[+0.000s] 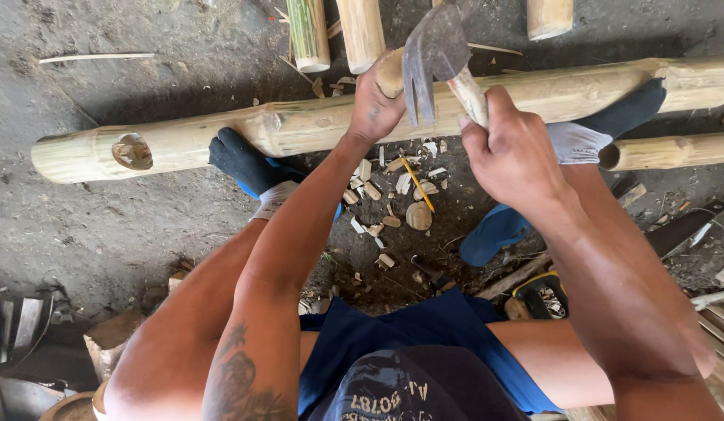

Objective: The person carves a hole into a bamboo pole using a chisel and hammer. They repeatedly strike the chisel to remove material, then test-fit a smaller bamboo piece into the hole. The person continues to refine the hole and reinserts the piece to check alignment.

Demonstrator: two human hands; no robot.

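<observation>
A long pale bamboo pole (315, 125) lies across the dirt ground, with a round hole (133, 150) cut near its left end. My left hand (374, 105) grips a short wooden piece (391, 72) held upright against the pole. My right hand (512, 152) is closed on the wooden handle of a hammer (434, 54), whose dark metal head hangs just right of the wooden piece. Both my feet in dark socks (245, 164) (627, 113) press on the pole.
Bamboo chips (401, 199) and a yellow pencil (418, 185) litter the ground below the pole. Several cut bamboo sections (311, 35) lie beyond it, another pole (674, 152) at the right. A blue sandal (494, 232) lies between my legs.
</observation>
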